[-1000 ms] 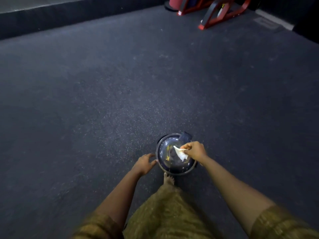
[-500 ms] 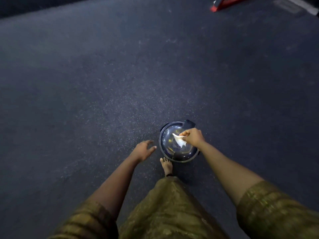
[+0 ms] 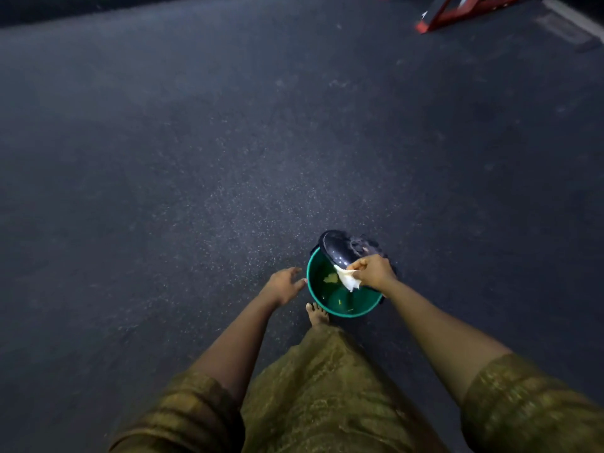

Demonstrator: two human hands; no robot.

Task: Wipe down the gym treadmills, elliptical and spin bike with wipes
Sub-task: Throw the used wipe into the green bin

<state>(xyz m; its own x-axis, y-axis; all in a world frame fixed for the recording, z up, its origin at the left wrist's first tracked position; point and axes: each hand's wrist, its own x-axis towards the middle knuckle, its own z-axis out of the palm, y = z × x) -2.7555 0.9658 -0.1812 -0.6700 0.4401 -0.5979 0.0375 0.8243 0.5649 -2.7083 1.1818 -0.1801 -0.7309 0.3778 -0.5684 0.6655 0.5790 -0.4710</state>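
Observation:
A small green pedal bin (image 3: 359, 309) stands on the dark gym floor in front of my bare foot (image 3: 316, 314). Its dark lid (image 3: 340, 250) is tipped up toward the far side, so the green inside shows, with a pale scrap lying at the bottom. My right hand (image 3: 374, 272) pinches a crumpled white wipe (image 3: 347, 278) over the open bin. Just left of the bin's rim, my left hand (image 3: 283, 284) hovers with relaxed fingers and holds nothing.
Dark speckled rubber flooring (image 3: 228, 158) spreads all around. A red metal equipment frame (image 3: 457, 11) stands at the far upper right, beside a pale floor strip (image 3: 575, 18).
The bin's lid has swung up from shut to open. My right hand with the wipe has stayed over the bin, and the camera has tilted further down.

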